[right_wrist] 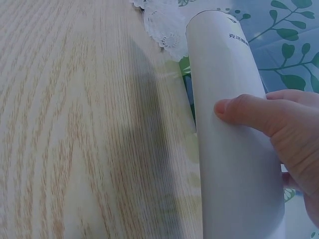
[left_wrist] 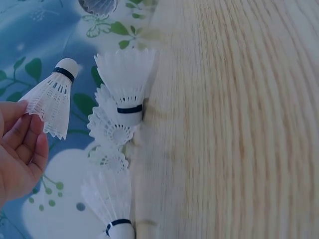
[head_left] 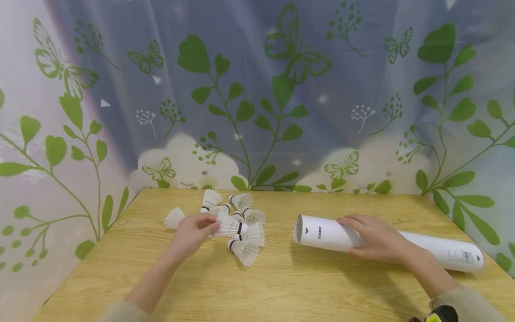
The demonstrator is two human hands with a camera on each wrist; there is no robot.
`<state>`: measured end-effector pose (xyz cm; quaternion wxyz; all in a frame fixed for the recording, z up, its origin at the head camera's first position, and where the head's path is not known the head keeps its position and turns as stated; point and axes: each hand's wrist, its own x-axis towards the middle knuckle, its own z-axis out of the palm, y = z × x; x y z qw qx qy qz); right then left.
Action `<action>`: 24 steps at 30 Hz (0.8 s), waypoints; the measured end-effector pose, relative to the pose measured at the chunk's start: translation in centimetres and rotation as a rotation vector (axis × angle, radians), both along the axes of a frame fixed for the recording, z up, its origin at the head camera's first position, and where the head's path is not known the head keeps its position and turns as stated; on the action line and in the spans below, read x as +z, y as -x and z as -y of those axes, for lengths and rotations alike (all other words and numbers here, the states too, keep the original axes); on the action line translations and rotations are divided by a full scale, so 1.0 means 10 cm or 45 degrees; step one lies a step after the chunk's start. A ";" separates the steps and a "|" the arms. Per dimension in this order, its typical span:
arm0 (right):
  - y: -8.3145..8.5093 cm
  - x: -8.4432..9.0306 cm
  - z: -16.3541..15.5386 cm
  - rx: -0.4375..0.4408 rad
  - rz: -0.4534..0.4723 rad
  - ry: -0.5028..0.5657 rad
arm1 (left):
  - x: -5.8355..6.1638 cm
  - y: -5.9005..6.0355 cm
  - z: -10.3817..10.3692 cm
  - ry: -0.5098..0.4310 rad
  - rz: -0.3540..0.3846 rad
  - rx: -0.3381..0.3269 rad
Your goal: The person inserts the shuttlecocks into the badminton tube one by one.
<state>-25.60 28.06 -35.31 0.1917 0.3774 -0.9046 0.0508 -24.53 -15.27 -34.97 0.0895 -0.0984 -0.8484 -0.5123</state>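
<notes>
On table, left hand pinches shuttlecock; right hand grips tube.

Soft, even daylight, faint shadows under the tube, wide-angle bending at edges, wrist views slightly blurred.

Head overview; wrist views close-up
</notes>
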 end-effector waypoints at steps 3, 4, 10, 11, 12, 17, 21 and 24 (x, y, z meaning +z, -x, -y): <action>-0.01 0.00 -0.01 -0.009 0.007 -0.004 | -0.01 0.03 -0.09 0.018 -0.030 -0.031; -0.01 0.00 -0.01 -0.012 0.007 -0.005 | -0.01 0.03 -0.11 0.017 -0.039 -0.040; -0.01 0.00 -0.01 -0.014 0.008 -0.014 | -0.03 0.06 -0.27 0.009 -0.067 -0.074; 0.00 0.00 0.00 -0.015 0.009 -0.015 | -0.03 0.07 -0.30 0.016 -0.069 -0.070; 0.00 0.00 0.00 -0.016 0.011 -0.014 | -0.04 0.07 -0.32 0.022 -0.072 -0.067; 0.00 -0.01 0.02 -0.007 -0.005 -0.003 | -0.06 0.10 -0.44 0.031 -0.089 -0.086; -0.01 -0.01 0.04 0.011 -0.011 -0.004 | -0.07 0.10 -0.56 0.042 -0.090 -0.139; -0.02 -0.01 0.04 -0.001 0.005 -0.002 | -0.08 0.10 -0.65 0.041 -0.108 -0.173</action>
